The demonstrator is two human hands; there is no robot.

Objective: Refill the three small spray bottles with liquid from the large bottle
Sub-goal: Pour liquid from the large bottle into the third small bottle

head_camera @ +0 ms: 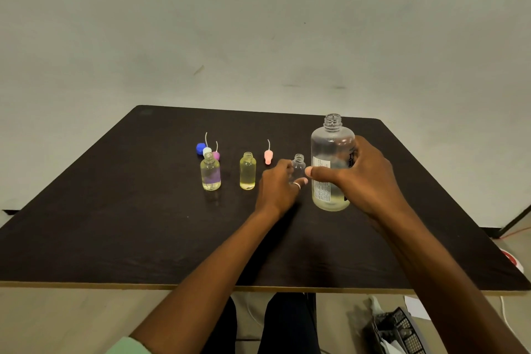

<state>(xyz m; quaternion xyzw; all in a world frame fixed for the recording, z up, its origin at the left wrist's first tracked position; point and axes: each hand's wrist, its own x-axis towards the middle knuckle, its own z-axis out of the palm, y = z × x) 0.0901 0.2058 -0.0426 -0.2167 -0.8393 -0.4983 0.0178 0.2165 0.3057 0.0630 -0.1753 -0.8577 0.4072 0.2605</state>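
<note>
Here our right hand (pixel 365 178) grasps the upright large bottle (pixel 330 152); just left of that grip, our left hand (pixel 277 188) holds 1 empty small bottle (pixel 299 165).

Right hand (pixel 370 178) grips big bottle (pixel 330 164), upright on table (pixel 115 224), neck open, liquid low at bottom. Left hand (pixel 277 187) holds empty small bottle (pixel 298 167) just beside it, upright, uncapped. Further left: yellow bottle (pixel 247 171) and paler bottle (pixel 210 172), both open, standing apart. Pink sprayer (pixel 268 156) behind, right of yellow bottle; blue cap (pixel 200 148), white sprayer (pixel 207 151), purple sprayer (pixel 216 155) clustered behind paler bottle
</note>
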